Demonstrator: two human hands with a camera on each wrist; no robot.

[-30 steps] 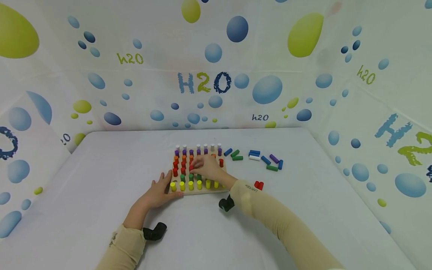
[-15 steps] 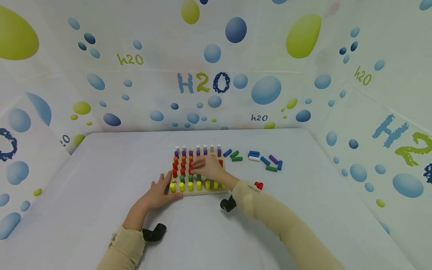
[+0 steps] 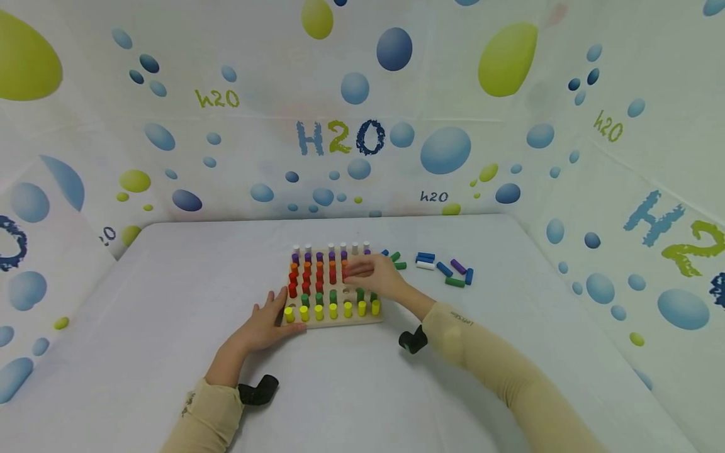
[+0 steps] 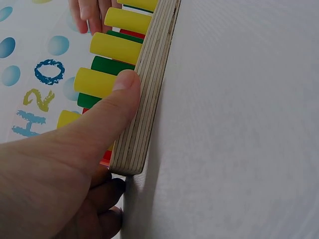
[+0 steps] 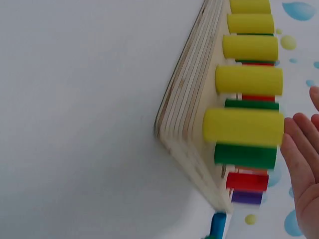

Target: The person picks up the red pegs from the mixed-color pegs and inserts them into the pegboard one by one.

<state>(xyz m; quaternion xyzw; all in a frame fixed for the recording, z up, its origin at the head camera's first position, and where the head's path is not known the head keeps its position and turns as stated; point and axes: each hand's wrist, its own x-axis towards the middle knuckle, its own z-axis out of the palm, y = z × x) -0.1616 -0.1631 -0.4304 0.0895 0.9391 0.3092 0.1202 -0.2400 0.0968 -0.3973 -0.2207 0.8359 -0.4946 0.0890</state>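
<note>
A wooden pegboard (image 3: 340, 324) bears rows of yellow, green, red, orange, purple and white pegs. My left hand (image 3: 263, 324) rests at its near left corner, with the thumb (image 4: 127, 84) laid on the layered front edge and the other fingers along the left side. Above the board's right part is my right hand (image 3: 382, 277), its straight fingers pointing left beside a red peg (image 3: 344, 272). In the right wrist view, that hand (image 5: 305, 164) shows at the right edge behind yellow pegs (image 5: 244, 127), with no peg visible in its fingers.
Loose pegs lie right of the board, among them blue ones (image 3: 444, 269), a white one (image 3: 425, 265), a green one (image 3: 455, 282) and a purple one (image 3: 458, 267). A black wrist camera (image 3: 413, 340) hangs by the right sleeve (image 3: 487, 352), another black camera (image 3: 260, 390) by the left.
My right hand has shifted right, from the middle of the red rows, uncovering a standing red peg there. The left hand stays put. The loose red pair is now hidden by the right arm.
</note>
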